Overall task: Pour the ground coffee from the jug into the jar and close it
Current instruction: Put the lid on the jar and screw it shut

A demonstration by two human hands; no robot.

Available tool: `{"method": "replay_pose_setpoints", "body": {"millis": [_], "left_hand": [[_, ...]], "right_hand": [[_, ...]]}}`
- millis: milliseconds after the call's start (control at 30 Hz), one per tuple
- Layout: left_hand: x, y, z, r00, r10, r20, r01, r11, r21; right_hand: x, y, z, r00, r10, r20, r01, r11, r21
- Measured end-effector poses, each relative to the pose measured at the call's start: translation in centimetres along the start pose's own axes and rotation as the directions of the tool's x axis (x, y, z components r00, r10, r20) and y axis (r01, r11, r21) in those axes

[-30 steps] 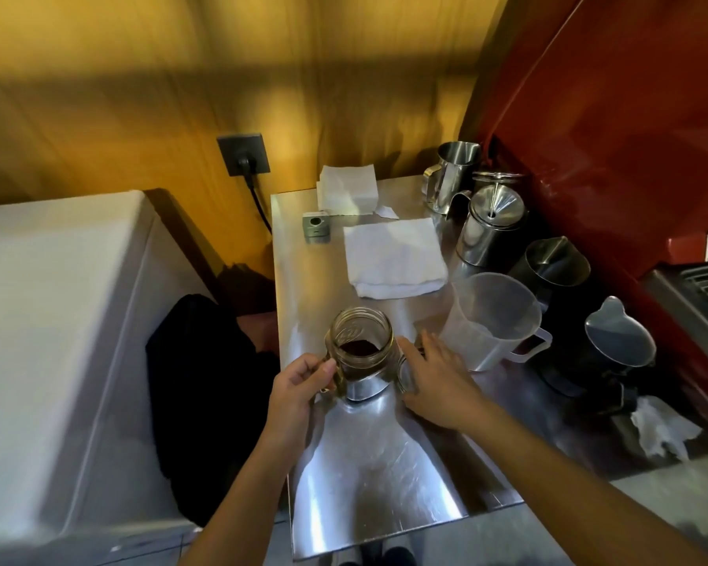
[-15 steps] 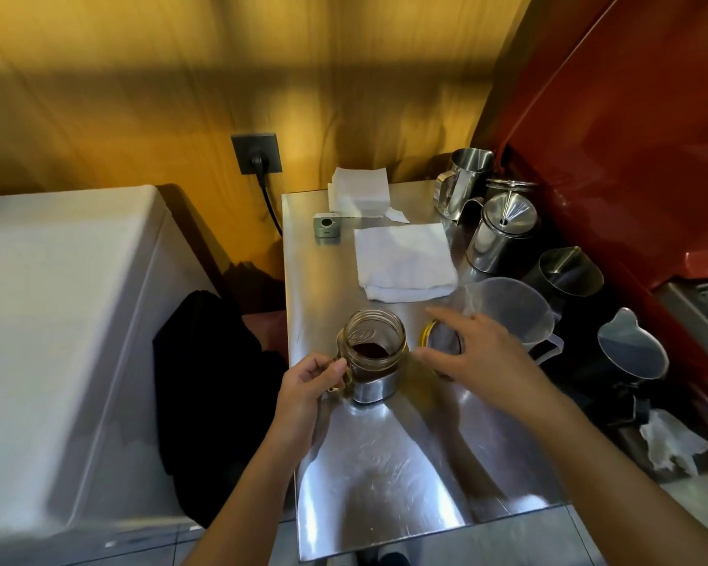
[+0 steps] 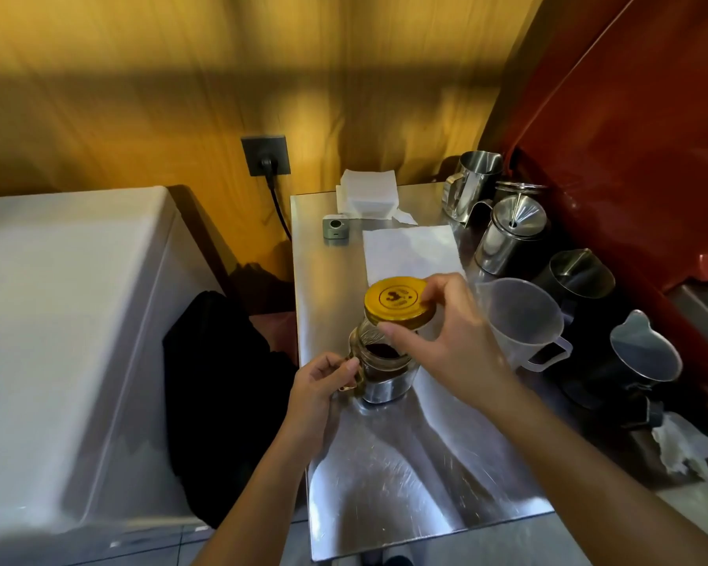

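Head view: jug beside jar, right.

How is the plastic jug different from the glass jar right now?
The plastic jug looks empty; the glass jar has dark coffee at the bottom. The jug stands untouched, while the left hand holds the jar's handle and the right hand brings the gold lid over it. Both are see-through, upright, handled.

Lid hides jar mouth (perhaps touching); 1 logo blurred.

Warm dim light, glare, edge blur.
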State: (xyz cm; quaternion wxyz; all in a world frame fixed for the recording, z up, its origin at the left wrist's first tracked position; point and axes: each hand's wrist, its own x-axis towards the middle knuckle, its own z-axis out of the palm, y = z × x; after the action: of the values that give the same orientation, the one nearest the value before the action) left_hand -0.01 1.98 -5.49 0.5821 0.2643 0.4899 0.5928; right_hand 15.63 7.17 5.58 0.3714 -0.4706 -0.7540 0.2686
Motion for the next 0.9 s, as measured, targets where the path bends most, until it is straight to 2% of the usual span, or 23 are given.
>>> {"method": "replay_pose_setpoints", "body": {"millis": [133, 200, 267, 333, 400, 500, 600, 767, 900], "left_hand": [[-0.2, 0.1, 0.3, 0.997, 0.043, -0.069, -0.041, 0.999, 0.017], [-0.3, 0.1, 0.2, 0.986, 0.085, -0.146, -0.068, 0.991, 0.119], [-0.7, 0.3, -0.3, 0.977, 0.166, -0.133, -0.122, 0.95, 0.287], [-0.9, 0.8, -0.9, 0.964, 0.266, 0.012, -0.237, 0.835, 0.497], [-0.9, 1.0, -1.1, 0.947, 0.281, 0.158, -0.315, 0.7, 0.64], [-0.6, 1.4, -0.4, 0.937, 0.261, 0.234, -0.34, 0.517, 0.785], [-0.3, 1.8, 0.6, 0.922, 0.295, 0.252, -0.363, 0.43, 0.827], [0.1, 1.9, 1.2, 0.896, 0.359, 0.26, -0.389, 0.355, 0.85], [0.2, 2.0, 1.4, 0.872, 0.408, 0.269, -0.41, 0.309, 0.858]], "right_hand": [[-0.9, 1.0, 0.6, 0.995, -0.014, 0.099, 0.022, 0.997, -0.079], [-1.3, 1.8, 0.6, 0.988, -0.059, 0.143, 0.079, 0.987, -0.139], [-1.3, 2.1, 0.5, 0.981, -0.078, 0.18, 0.109, 0.979, -0.173], [-1.1, 2.4, 0.3, 0.968, -0.096, 0.231, 0.146, 0.966, -0.213], [-0.8, 2.5, 0.1, 0.951, -0.116, 0.287, 0.188, 0.952, -0.24], [0.0, 2.4, -0.5, 0.917, -0.114, 0.381, 0.219, 0.945, -0.244], [0.9, 2.0, -0.9, 0.884, -0.064, 0.462, 0.227, 0.925, -0.306], [1.8, 0.9, -0.8, 0.892, -0.025, 0.451, 0.231, 0.884, -0.407], [2.4, 0.6, -0.7, 0.866, -0.043, 0.499, 0.313, 0.823, -0.473]]}}
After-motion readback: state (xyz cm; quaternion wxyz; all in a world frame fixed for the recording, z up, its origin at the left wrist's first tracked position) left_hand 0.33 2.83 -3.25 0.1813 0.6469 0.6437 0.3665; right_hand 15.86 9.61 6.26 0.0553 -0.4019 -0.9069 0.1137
